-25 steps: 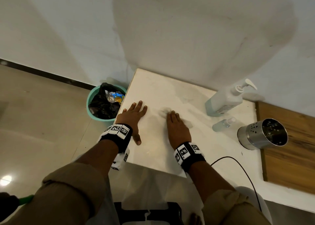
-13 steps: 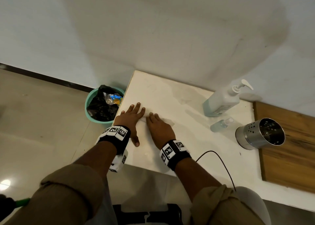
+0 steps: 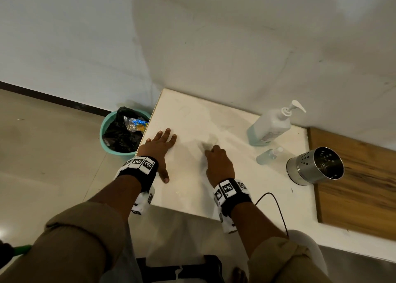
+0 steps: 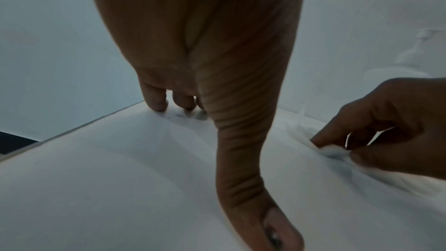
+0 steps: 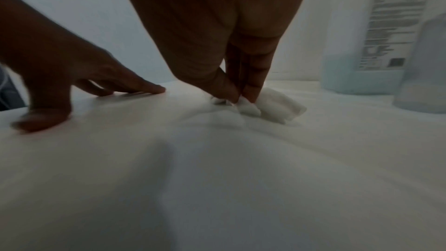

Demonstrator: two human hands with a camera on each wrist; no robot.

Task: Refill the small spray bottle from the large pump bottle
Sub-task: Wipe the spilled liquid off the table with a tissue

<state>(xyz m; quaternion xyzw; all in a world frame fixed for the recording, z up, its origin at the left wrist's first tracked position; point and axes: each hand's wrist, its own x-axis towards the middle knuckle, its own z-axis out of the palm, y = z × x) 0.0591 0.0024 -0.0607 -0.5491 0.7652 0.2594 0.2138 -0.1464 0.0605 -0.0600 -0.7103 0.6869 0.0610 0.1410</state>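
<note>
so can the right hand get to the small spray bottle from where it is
Probably yes: bare tabletop lies between the right hand and the small spray bottle, but the hand is pinching a white tissue.

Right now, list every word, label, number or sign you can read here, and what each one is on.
None can be read.
large pump bottle back label: lines of print and a code square, too blurred.
wristbands: black-and-white square markers, no letters.
small spray bottle: no text visible.

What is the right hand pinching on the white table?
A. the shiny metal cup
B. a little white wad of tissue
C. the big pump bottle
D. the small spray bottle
B. The right hand pinches a white tissue wad on the table; nothing touches the bottles or the cup.
</note>
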